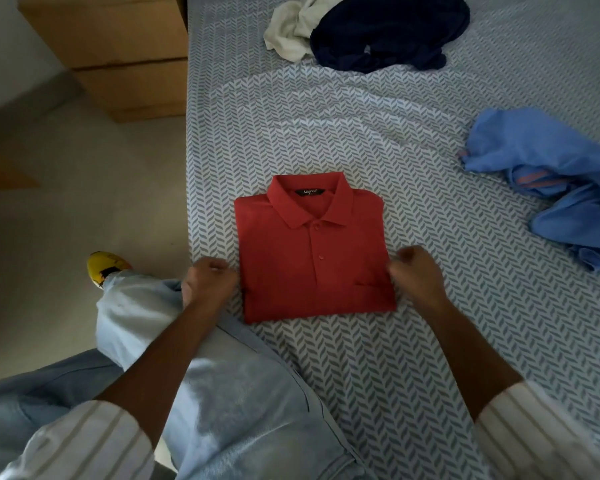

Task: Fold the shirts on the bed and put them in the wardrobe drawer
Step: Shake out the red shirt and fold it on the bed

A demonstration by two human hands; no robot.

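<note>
A red polo shirt (312,251) lies folded into a neat rectangle on the bed (361,133), collar up and away from me. My left hand (208,282) sits at the shirt's lower left edge with its fingers curled, touching or pinching the fabric. At the lower right edge, my right hand (416,271) has its fingers curled against the shirt's side. Three unfolded garments lie further off: a crumpled blue shirt (548,181) at the right, a dark navy shirt (392,32) at the far end, and a cream one (291,26) beside it.
My knee in light trousers (222,375) rests on the bed's near left edge. A wooden cabinet with drawers (125,57) stands left of the bed on a pale floor (66,202). A yellow shoe (104,268) shows beside the bed.
</note>
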